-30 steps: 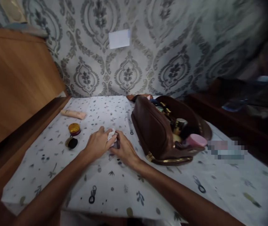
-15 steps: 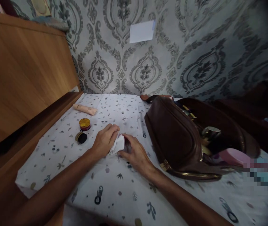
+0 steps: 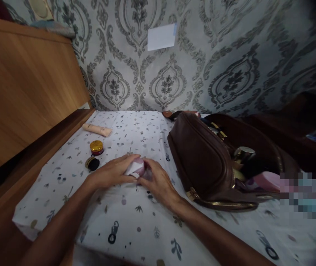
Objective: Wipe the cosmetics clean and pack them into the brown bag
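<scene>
- Clasping a white tissue [image 3: 130, 170] in the left hand [image 3: 115, 171], holding it against a small pinkish item [image 3: 139, 165] located between both hands.
- Gripping the small pinkish item at its right side with the right hand [image 3: 159, 183], curling thumb and fingers around it.
- Working over a patterned white cloth [image 3: 130, 231] beneath the grip.
- Having a gold-lidded jar [image 3: 96, 147] and a black-and-gold item [image 3: 92, 163] left of the grip, a beige tube [image 3: 97, 130] farther beyond.
- Having an open brown bag [image 3: 199, 155] right of the grip.
</scene>
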`<act>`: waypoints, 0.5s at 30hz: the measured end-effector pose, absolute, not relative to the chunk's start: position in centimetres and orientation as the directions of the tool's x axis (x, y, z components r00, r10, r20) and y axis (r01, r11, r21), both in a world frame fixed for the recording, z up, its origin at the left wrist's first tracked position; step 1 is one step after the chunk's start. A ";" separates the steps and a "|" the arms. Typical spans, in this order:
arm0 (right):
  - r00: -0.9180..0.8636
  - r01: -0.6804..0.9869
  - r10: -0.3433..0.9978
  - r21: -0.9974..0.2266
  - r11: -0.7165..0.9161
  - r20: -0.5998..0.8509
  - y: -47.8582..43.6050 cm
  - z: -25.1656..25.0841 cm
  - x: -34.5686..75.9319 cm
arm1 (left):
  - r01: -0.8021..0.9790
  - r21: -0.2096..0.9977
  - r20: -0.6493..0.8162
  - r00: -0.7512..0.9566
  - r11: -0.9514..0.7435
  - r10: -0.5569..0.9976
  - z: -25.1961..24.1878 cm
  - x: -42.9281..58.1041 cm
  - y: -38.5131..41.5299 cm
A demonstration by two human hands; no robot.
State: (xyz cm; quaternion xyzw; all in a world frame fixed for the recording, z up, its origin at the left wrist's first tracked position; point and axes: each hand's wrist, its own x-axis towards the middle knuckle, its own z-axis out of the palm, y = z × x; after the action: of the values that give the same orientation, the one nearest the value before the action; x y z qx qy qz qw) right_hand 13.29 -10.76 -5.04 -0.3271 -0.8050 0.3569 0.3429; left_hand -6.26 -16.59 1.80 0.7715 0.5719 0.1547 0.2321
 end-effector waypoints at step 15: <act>-0.572 0.400 0.774 -0.732 0.551 0.269 -10.4 -4.5 12.2 | 0.664 0.719 0.247 0.031 -0.204 0.969 0.6 -6.7 -15.1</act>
State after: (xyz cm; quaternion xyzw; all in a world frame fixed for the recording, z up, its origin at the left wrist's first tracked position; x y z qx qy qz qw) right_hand 12.21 -10.36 -4.47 -0.3543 -0.8289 0.3148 0.2971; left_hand -6.74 -15.08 0.57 0.6865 0.5946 0.3619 0.2103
